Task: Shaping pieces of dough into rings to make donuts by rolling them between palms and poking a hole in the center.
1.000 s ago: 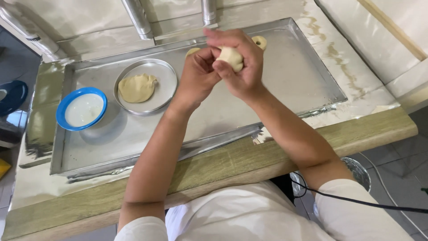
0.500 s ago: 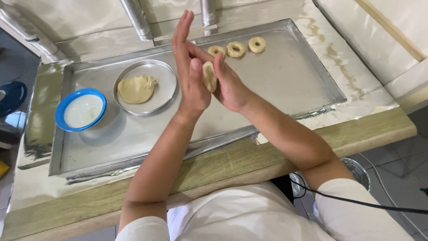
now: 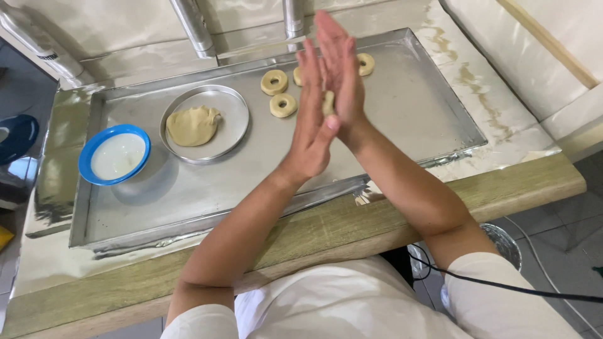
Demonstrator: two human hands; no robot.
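Note:
A small piece of pale dough (image 3: 328,102) is pressed between my two flat palms above the metal baking tray (image 3: 402,135). My left hand (image 3: 312,125) is the nearer one, fingers straight and pointing up. My right hand (image 3: 341,72) lies against it on the far side, fingers stretched out. Several ring-shaped dough pieces (image 3: 274,82) lie on the far part of the tray, just behind my hands. A lump of dough (image 3: 193,125) rests in a round metal pan (image 3: 233,103) to the left.
A blue-rimmed bowl (image 3: 114,155) with white liquid stands at the tray's left end. The tray sits on a foil-covered wooden counter (image 3: 352,220). Metal pipes (image 3: 191,25) rise behind it. A black cable (image 3: 502,282) runs by my right elbow.
My hands held the dough cupped in front of me, then flattened palm to palm. They have since slid against each other, the right one moving farther away, uncovering the rings on the tray.

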